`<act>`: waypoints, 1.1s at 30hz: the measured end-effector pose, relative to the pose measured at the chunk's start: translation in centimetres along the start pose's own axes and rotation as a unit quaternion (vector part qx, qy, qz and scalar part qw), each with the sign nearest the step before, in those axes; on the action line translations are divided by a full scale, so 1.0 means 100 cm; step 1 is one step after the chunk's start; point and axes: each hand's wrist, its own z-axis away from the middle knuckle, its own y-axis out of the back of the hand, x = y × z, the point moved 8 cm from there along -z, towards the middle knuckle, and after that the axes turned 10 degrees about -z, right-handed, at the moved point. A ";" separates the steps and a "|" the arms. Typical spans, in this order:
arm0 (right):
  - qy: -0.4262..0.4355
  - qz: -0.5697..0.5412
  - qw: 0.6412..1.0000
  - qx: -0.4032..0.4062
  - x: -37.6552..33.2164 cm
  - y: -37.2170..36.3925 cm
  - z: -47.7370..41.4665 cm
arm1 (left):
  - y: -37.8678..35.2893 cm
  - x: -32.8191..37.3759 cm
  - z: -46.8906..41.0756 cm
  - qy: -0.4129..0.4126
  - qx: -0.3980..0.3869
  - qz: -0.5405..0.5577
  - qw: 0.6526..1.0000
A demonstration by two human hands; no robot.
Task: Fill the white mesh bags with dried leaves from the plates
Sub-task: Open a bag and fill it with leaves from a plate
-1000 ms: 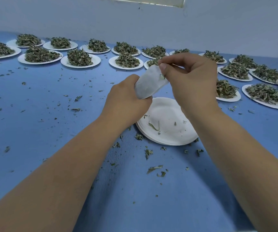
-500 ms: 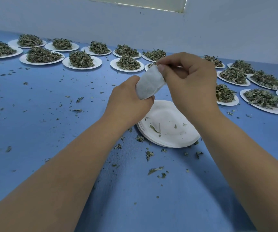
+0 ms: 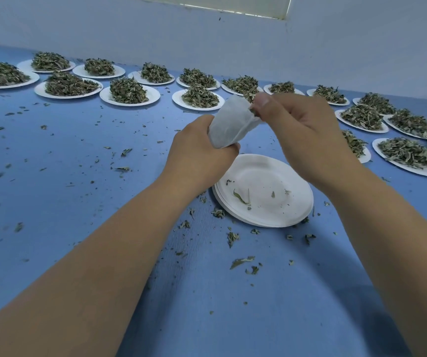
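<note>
Left hand (image 3: 198,148) grips the white bag (image 3: 229,124) by its bottom, right hand (image 3: 302,135) pinching its mouth. Below them, near the desk (image 3: 52,202) middle, sits a nearly bare plate (image 3: 266,191).

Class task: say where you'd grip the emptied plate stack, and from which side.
Probably pinch the near rim of the plate stack, from the person's side: that upturned edge is bare, while the left hand, right hand and mesh bag hang over the far half.
</note>
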 end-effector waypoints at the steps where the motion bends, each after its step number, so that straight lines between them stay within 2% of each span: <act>1: -0.003 0.008 1.000 -0.011 0.001 -0.002 0.001 | 0.000 0.001 0.001 -0.001 -0.002 -0.002 1.000; 4: 0.001 0.011 0.999 -0.038 -0.002 -0.006 0.001 | -0.001 0.003 0.002 -0.008 -0.003 -0.010 1.000; 8: -0.024 0.112 0.989 -0.089 0.012 -0.013 -0.001 | -0.001 0.001 0.001 -0.010 -0.002 -0.011 1.000; 10: -0.047 0.049 0.997 -0.047 0.017 -0.008 0.002 | -0.001 0.000 0.000 -0.017 0.000 -0.023 1.000; 12: -0.045 -0.016 0.998 0.046 0.021 0.010 0.010 | 0.001 -0.002 -0.002 -0.023 0.003 -0.036 0.999; 13: -0.036 -0.011 0.997 0.072 0.023 0.018 0.015 | 0.003 -0.003 -0.003 -0.025 0.007 -0.041 0.999; 14: -0.029 0.015 0.998 0.048 0.023 0.019 0.018 | 0.006 -0.005 -0.005 -0.025 0.014 -0.045 0.999; 15: -0.035 0.049 0.998 -0.023 0.025 0.012 0.023 | 0.008 -0.007 -0.006 -0.025 0.022 -0.051 0.998; 17: -0.072 0.105 0.971 -0.204 0.035 -0.014 0.040 | 0.011 -0.010 -0.009 -0.026 0.030 -0.066 0.997; 18: -0.071 0.127 0.953 -0.265 0.039 -0.025 0.049 | 0.010 -0.010 -0.009 -0.027 0.029 -0.072 0.997; 19: -0.056 0.142 0.944 -0.292 0.041 -0.032 0.054 | 0.008 -0.011 -0.009 -0.029 0.024 -0.077 0.996; 23: -0.037 0.132 0.960 -0.245 0.039 -0.035 0.052 | 0.002 -0.011 -0.008 -0.032 0.002 -0.096 0.995; 29: -0.042 0.176 0.959 -0.219 0.035 -0.027 0.041 | -0.001 -0.011 -0.009 -0.056 0.001 -0.138 0.989; 31: -0.055 0.174 0.969 -0.166 0.032 -0.011 0.028 | -0.001 -0.013 -0.009 -0.062 0.002 -0.152 0.986; 33: -0.059 0.139 0.986 -0.067 0.028 0.015 0.011 | -0.001 -0.014 -0.010 -0.063 0.000 -0.152 0.986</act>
